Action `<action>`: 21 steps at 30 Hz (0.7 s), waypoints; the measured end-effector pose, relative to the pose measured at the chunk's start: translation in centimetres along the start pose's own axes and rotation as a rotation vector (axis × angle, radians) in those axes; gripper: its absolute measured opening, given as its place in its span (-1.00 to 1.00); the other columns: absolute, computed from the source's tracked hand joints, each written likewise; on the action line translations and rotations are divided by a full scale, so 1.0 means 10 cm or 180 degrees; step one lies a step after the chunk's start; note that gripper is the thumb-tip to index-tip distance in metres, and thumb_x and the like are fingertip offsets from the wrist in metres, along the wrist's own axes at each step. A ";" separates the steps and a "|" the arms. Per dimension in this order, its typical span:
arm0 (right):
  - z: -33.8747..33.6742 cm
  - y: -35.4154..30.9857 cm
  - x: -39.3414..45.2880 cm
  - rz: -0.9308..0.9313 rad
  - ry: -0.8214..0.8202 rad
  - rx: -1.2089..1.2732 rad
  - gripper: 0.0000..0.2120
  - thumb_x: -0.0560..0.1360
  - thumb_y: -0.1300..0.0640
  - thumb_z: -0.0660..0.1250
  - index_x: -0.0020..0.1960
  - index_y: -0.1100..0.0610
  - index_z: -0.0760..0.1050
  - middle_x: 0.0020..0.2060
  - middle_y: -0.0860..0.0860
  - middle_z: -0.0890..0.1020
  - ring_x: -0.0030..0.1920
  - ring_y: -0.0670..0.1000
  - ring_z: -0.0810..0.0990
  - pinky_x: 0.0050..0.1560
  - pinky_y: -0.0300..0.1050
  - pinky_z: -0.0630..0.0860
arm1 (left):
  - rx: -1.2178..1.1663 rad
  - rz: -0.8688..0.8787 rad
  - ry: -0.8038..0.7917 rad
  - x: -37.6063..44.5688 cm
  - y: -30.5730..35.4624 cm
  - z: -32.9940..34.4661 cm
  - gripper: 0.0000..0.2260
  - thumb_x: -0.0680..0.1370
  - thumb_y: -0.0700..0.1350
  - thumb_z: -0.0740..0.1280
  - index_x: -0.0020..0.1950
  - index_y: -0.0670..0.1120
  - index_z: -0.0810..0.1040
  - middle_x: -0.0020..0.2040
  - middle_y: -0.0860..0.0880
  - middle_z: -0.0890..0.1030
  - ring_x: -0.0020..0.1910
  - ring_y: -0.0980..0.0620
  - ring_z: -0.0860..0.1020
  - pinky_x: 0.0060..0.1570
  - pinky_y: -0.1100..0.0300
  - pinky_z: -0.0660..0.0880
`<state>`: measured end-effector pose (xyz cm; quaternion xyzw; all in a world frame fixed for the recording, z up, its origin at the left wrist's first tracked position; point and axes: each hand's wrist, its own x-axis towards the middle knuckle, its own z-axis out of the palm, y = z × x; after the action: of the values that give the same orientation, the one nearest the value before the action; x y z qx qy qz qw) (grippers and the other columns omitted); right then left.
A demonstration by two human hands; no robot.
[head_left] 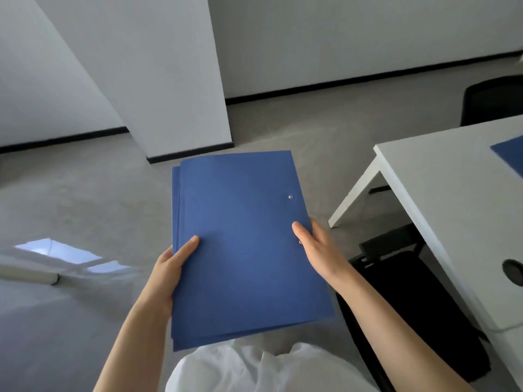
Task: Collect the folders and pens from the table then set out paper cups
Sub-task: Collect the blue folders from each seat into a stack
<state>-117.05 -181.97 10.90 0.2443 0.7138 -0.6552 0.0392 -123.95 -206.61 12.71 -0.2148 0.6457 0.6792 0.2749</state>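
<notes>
A stack of blue folders (240, 236) is held flat in front of me, above the grey floor. My left hand (172, 267) grips its left edge, thumb lying on the top cover. My right hand (314, 247) grips the right edge, thumb on top near a small metal stud. Another blue folder (509, 154) lies on the white table (452, 199) at the far right, cut off by the frame. No pens or paper cups are in view.
The table's corner and white leg (353, 190) stand to my right. A black chair (410, 306) sits tucked under the table and another (492, 100) is behind it. A white column (181, 94) rises ahead. A round cable hole (513, 268) marks the tabletop.
</notes>
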 end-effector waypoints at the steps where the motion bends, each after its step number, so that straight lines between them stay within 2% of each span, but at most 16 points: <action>1: 0.04 -0.07 0.19 0.0031 0.0121 0.0020 -0.83 0.61 0.01 0.15 0.11 -0.05 0.48 0.00 -0.11 0.62 -0.06 -0.14 0.57 -0.06 -0.32 0.48 | 0.0060 0.0010 -0.0085 0.21 0.18 0.02 -0.81 0.52 0.00 0.38 0.00 -0.10 0.59 -0.27 -0.04 0.71 -0.35 0.00 0.68 -0.43 0.19 0.57; 4: 0.10 -0.28 0.71 0.0200 0.0430 0.0123 -0.79 0.58 -0.04 0.19 0.06 0.05 0.51 -0.06 0.03 0.62 -0.05 0.03 0.57 0.05 -0.06 0.52 | 0.0234 -0.0039 -0.0360 0.76 0.71 0.12 -0.78 0.51 -0.01 0.39 0.07 -0.10 0.60 -0.19 -0.07 0.72 -0.28 -0.03 0.69 -0.40 0.14 0.59; 7: 0.10 -0.47 1.12 0.0264 0.0735 0.0274 -0.84 0.57 -0.04 0.22 -0.11 0.00 0.49 -0.21 -0.08 0.56 -0.15 -0.01 0.54 -0.06 -0.07 0.47 | 0.0407 -0.0067 -0.0600 1.21 1.19 0.27 -0.81 0.52 -0.02 0.38 0.07 -0.08 0.58 -0.19 -0.05 0.73 -0.27 -0.03 0.70 -0.39 0.13 0.60; 13: -0.07 -0.73 1.68 0.0247 0.1398 0.0568 -0.75 0.53 -0.08 0.28 0.00 0.10 0.54 -0.06 0.14 0.64 -0.05 0.16 0.62 0.05 0.14 0.56 | 0.0876 -0.0111 -0.1049 1.98 1.88 0.85 -0.83 0.54 -0.03 0.36 0.05 -0.09 0.56 -0.23 -0.01 0.72 -0.29 0.00 0.70 -0.35 0.12 0.59; 16: -0.29 -0.79 1.96 0.0256 0.1693 0.0747 -0.79 0.55 -0.04 0.28 0.11 0.04 0.53 -0.02 0.02 0.65 -0.02 0.03 0.65 0.04 0.03 0.60 | 0.1009 -0.0178 -0.1333 2.34 2.13 1.29 -0.86 0.54 -0.06 0.35 0.04 -0.08 0.56 -0.20 -0.03 0.73 -0.28 -0.01 0.70 -0.39 0.15 0.60; 21: -0.87 -0.86 2.50 0.0250 0.1988 0.0900 -0.84 0.56 0.00 0.27 0.10 -0.01 0.53 -0.03 -0.10 0.67 -0.10 -0.14 0.66 -0.17 -0.28 0.57 | 0.1251 -0.0236 -0.1542 2.89 2.42 2.16 -0.82 0.52 -0.07 0.37 0.07 -0.11 0.59 -0.11 -0.11 0.72 -0.22 -0.08 0.70 -0.31 0.09 0.60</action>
<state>-140.14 -166.43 10.61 0.4634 0.5835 -0.6392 -0.1903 -160.16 -182.71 13.97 -0.0129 0.6721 0.5623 0.4816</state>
